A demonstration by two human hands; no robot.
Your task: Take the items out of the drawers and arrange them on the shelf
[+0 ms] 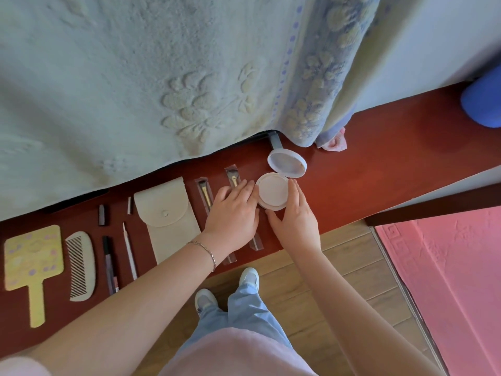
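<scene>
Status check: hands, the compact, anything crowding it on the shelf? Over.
Left hand flat, touching compact rim. Right hand cups compact, lid open, on shelf. Wrapped brushes under left hand; blanket hangs just behind lid.

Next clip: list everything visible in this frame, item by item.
shelf: one, red-brown, across mid-frame
blanket: one, pale green, hanging over shelf
hand mirror: one, yellow, shelf far left
comb: one, cream, beside mirror
dark pencil: one, right of comb
white pencil: one, beside dark pencil
short sticks: two, dark and pale, behind pencils
pouch: one, beige, mid-shelf
brushes: two, clear sleeves, right of pouch
compact: one, white, open, right of brushes
cloth: one, pink, below blanket corner
blue object: one, far right, cut off
mat: one, pink, floor right
left hand: flat on brushes, fingertips touching compact
right hand: holds compact's right edge
</scene>
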